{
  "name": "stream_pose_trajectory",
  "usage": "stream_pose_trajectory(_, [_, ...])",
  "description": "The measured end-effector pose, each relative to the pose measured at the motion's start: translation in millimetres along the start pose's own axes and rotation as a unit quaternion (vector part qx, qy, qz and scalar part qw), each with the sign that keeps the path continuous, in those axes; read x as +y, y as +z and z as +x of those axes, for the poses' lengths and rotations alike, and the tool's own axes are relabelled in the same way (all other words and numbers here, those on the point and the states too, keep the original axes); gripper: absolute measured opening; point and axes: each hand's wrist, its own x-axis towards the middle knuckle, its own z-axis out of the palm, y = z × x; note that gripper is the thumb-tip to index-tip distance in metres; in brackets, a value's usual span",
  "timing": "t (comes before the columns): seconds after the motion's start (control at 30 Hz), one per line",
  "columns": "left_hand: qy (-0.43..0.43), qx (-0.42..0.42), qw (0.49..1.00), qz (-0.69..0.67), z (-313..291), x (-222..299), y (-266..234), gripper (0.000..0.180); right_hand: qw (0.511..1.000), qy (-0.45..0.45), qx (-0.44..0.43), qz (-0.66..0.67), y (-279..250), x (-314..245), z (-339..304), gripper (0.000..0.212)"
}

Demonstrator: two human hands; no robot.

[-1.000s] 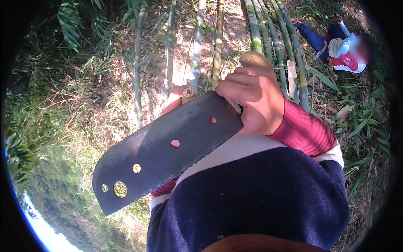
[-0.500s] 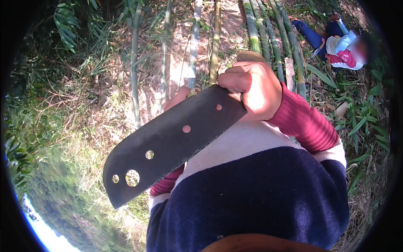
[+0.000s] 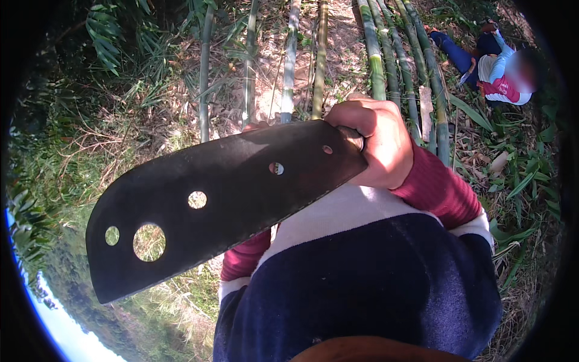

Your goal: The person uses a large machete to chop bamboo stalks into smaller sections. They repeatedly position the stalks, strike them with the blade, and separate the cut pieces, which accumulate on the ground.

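Cleaver point(image 3: 241, 199), broad, dark and pierced with five holes, slants across the person's chest, its tip toward lower left. The right hand point(image 3: 383, 143) is wrapped around its handle. The left hand point(image 3: 256, 125) is mostly hidden behind the blade, so its grip cannot be told. Green bamboo poles point(image 3: 376, 75) stretch away beyond the hands.

Broad dark cleaver point(image 3: 232, 193), blade pierced by five round holes, the largest near its far end; upper far corner rounded. Blade is held flat-side to view, slanting down leftward from the right hand point(image 3: 381, 143) closed around its handle
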Motion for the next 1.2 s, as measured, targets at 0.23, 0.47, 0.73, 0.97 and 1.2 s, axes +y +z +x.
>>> stream_pose_trajectory(0.23, [0.000, 0.017, 0.999, 0.052, 5, -3, -1, 0.045, 0.999, -0.041, -0.006, -0.023, 13, -23, 12, 0.034])
stream_pose_trajectory(0.47, [0.016, 0.019, 0.996, 0.089, 5, -13, 3, 0.047, 0.999, -0.038, -0.012, -0.033, 13, -18, 14, 0.036])
stream_pose_trajectory(0.73, [0.065, 0.028, 0.979, 0.192, 2, -28, 1, 0.049, 0.987, -0.049, -0.079, -0.134, 5, 30, 13, 0.035])
stream_pose_trajectory(0.97, [0.056, 0.014, 0.998, 0.014, 10, 20, 1, 0.059, 0.910, 0.283, 0.023, -0.301, -54, 123, 7, 0.032])
stream_pose_trajectory(1.2, [0.025, 0.032, 0.999, -0.029, 15, 27, 3, 0.051, 0.980, 0.175, 0.046, -0.087, -30, 51, 1, 0.020])
